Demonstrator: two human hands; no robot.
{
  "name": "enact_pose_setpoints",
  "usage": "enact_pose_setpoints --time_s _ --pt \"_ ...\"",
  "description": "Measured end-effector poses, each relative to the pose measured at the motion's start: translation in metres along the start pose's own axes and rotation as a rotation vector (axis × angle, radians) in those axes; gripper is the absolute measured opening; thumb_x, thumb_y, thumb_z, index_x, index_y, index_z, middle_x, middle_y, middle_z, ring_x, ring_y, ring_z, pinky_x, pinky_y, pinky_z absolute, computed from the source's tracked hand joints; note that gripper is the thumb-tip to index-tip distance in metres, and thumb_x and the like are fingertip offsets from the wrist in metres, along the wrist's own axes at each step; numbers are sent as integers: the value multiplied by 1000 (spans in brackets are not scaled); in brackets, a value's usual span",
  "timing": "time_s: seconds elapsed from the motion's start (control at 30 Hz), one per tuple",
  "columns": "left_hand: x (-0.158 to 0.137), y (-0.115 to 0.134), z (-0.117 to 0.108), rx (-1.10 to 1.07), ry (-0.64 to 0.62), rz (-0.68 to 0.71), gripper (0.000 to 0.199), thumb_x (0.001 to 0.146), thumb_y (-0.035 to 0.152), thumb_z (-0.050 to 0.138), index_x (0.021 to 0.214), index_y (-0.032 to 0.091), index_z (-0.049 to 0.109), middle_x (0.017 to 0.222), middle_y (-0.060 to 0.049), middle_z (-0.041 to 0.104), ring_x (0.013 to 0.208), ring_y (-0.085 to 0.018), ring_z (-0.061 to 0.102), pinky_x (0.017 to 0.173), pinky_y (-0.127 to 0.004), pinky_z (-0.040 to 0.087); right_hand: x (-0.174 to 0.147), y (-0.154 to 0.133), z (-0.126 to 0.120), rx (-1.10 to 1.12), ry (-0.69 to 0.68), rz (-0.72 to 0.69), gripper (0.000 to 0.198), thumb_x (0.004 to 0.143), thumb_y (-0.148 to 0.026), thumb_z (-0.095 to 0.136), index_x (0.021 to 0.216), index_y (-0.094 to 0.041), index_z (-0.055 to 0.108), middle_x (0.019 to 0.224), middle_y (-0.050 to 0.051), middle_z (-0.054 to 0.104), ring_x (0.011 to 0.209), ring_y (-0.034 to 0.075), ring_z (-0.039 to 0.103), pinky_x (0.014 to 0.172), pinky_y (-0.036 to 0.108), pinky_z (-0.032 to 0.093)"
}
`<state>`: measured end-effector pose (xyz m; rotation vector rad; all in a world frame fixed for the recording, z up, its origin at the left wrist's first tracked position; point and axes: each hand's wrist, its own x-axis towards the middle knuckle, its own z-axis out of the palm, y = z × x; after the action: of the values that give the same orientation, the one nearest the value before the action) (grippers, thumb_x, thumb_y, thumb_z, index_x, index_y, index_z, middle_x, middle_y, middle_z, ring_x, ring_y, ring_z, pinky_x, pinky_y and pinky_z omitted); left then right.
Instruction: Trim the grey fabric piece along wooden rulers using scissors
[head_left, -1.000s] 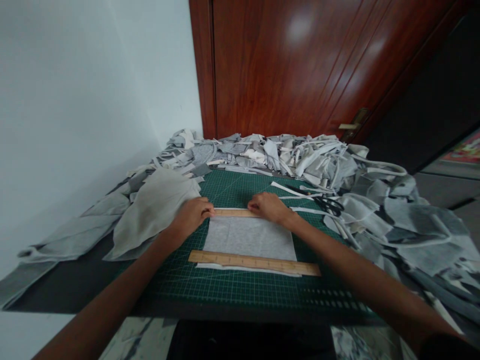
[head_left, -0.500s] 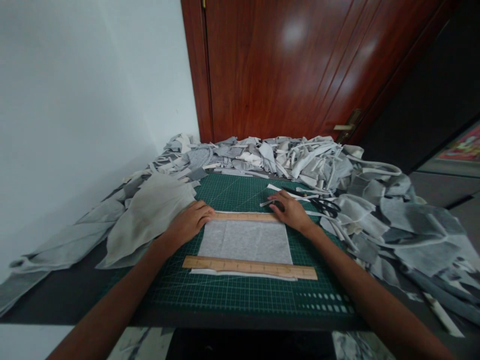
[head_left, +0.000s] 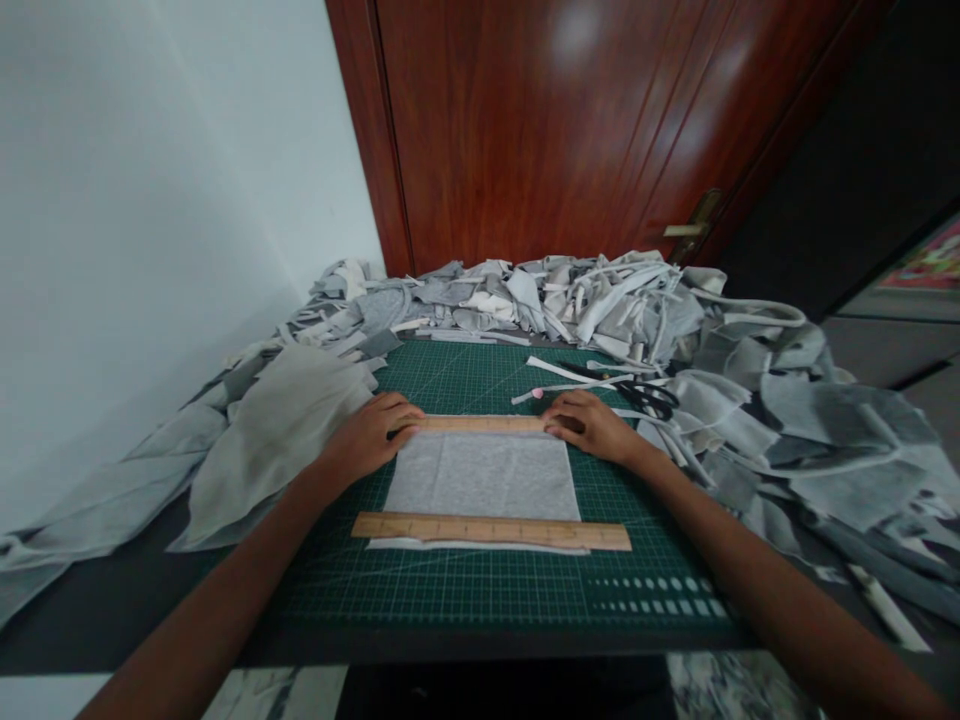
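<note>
My left hand [head_left: 377,432] is closed on the left end of a wooden ruler [head_left: 480,424], thumb and fingers together. At the ruler's other end my right hand [head_left: 589,422] pinches it in the same way. The ruler lies along the far edge of a light grey fabric piece [head_left: 484,475], which rests flat on a green cutting mat [head_left: 465,590]. A second wooden ruler [head_left: 491,531] crosses the fabric near its front edge, untouched by either hand. Just beyond my right hand lies a thin fabric strip [head_left: 566,388] with a small pink object [head_left: 538,393] by it.
Black-handled scissors [head_left: 652,398] lie right of the strip. Piled grey and white fabric scraps [head_left: 480,300] line the back, and more scraps [head_left: 840,430] cover the right side. A larger pale cloth [head_left: 277,430] lies at the left. Behind stand a wooden door [head_left: 525,130] and white wall [head_left: 187,150].
My right hand has moved from above the far edge down onto the ruler's right end. The strip and pink object beyond it now show. My left hand still holds its end.
</note>
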<state>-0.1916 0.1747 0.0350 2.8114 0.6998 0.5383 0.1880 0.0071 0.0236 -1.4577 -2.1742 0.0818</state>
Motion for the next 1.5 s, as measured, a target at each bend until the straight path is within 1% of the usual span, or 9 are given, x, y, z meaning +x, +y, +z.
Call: enact_pose_setpoints --time_s 0.2,0.4,0.57,0.8,1.0,1.13,1.3,1.43,1.5 --pt "11 7 4 58 45 9 26 100 27 48 111 20 71 111 -7 67 109 -24 58 101 -40 47 1 7 7 -49 89 114 21 99 -35 63 107 -21 75 107 10 71 101 24 64 94 39 49" --pt "15 5 15 60 71 -32 27 99 22 45 104 21 71 108 -7 67 108 -24 59 101 -39 48 4 11 10 -33 116 124 21 100 -34 61 106 -20 75 104 10 71 97 24 64 92 39 48" --pt "15 5 19 38 112 -21 32 98 18 41 110 20 71 110 -8 67 110 -24 58 104 -40 48 2 20 13 5 113 115 22 100 -35 60 106 -22 76 106 11 71 99 25 63 93 40 47" --pt "23 14 20 -38 -1 67 36 99 20 44 127 20 67 127 -10 65 123 -25 56 112 -44 46 3 23 13 28 126 106 20 100 -32 60 105 -22 77 103 10 72 96 24 63 91 40 46" --pt "37 29 29 -77 -51 104 41 102 22 44 138 21 63 128 -9 66 122 -25 56 110 -43 46 4 16 15 -17 115 149 18 99 -31 62 106 -22 77 104 10 72 97 24 62 92 40 45" --pt "36 29 35 -94 -13 84 43 103 25 44 142 20 61 121 -9 67 114 -25 57 106 -44 47 -1 25 -1 -47 127 134 24 99 -35 61 114 -22 75 111 12 71 104 26 63 96 42 47" --pt "33 26 37 -114 5 84 43 103 27 45 142 20 61 122 -9 67 113 -25 57 105 -43 47 -29 67 -38 -152 337 266 28 100 -33 51 106 -20 74 103 13 73 99 27 67 95 46 51" --pt "33 26 38 -117 9 93 40 103 26 46 139 23 65 123 -9 66 116 -26 57 106 -44 47 -54 89 -45 -159 215 254 23 95 -30 53 98 -23 74 99 10 73 96 27 68 95 48 53" --pt "34 26 39 -115 8 94 40 103 26 46 139 23 65 123 -8 66 115 -26 57 107 -45 47 -61 92 -44 -209 237 274 24 94 -28 53 105 -22 74 106 12 71 102 28 67 98 49 54"
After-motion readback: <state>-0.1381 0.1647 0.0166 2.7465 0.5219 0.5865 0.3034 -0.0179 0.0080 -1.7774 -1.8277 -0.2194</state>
